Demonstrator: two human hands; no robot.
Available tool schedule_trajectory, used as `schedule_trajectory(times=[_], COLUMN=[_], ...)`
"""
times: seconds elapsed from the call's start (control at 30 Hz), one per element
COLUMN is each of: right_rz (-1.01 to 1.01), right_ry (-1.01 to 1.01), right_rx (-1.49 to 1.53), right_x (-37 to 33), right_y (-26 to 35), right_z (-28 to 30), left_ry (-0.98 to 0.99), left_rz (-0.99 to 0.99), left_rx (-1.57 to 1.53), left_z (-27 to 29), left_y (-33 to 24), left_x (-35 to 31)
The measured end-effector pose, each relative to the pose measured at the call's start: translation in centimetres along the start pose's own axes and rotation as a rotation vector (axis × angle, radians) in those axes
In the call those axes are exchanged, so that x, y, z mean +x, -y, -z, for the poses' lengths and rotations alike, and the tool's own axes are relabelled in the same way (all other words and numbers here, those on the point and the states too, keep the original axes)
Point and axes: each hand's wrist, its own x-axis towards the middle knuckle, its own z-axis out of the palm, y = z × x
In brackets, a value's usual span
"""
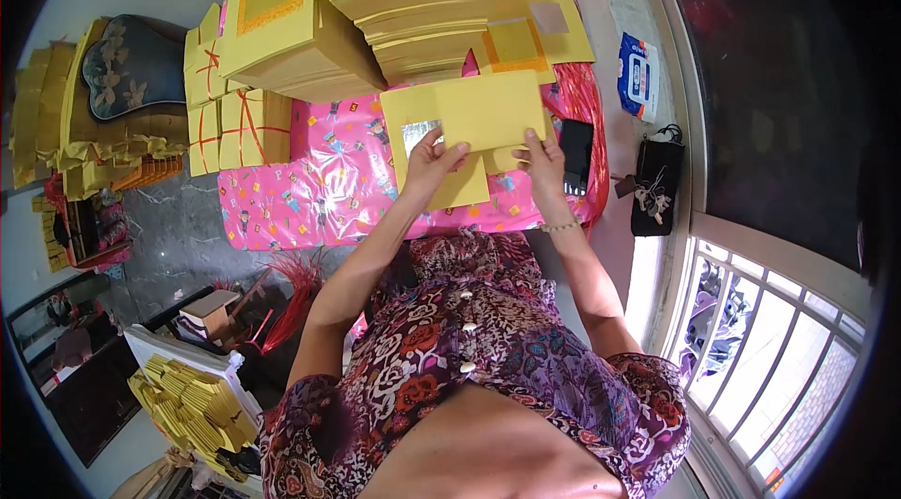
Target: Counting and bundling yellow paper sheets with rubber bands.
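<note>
Over the front middle of the table, both my hands are at a plain yellow sheet of paper (493,109). My left hand (434,163) pinches its lower left corner between thumb and fingers. My right hand (542,164) grips its lower right edge, fingers bent. Beneath lies another yellow sheet (460,191), with a silver foil patch (419,135) showing beside my left fingers. The raised sheet covers part of it.
Tall stacks of yellow paper (413,11) stand at the back on a pink patterned tablecloth (324,189). Bundles tied with red string (255,128) sit at left. A black phone (576,156), red plastic strands (584,105), a wipes packet (638,76) and keys (654,199) lie at right.
</note>
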Motion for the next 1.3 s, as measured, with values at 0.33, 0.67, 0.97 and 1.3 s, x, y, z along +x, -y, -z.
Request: schedule_trajectory(times=[0.33, 0.67, 0.97, 1.3], right_rz=[-0.041, 0.357, 0.509, 0.892], right_ry=[-0.114, -0.334, -0.392, 0.721], right_rx=[-0.133, -1.123, -1.283, -1.147], right_x=[2.9, 4.0, 1.4, -3.2], right_y=[-3.4, -5.8, -0.7, 1.7], right_z=[9.4, 8.3, 4.6, -2.3], left_ry=[-0.032, 0.206, 0.295, 0.451], left_rz=[-0.184, -0.508, -0.506, -0.364], left_rx=[0.663, 1.399, 1.473, 1.314], left_z=[5.4, 4.6, 5.2, 6.3], left_y=[0.3, -0.8, -0.9, -2.4], left_x=[-3.0, -5.3, -4.7, -2.3])
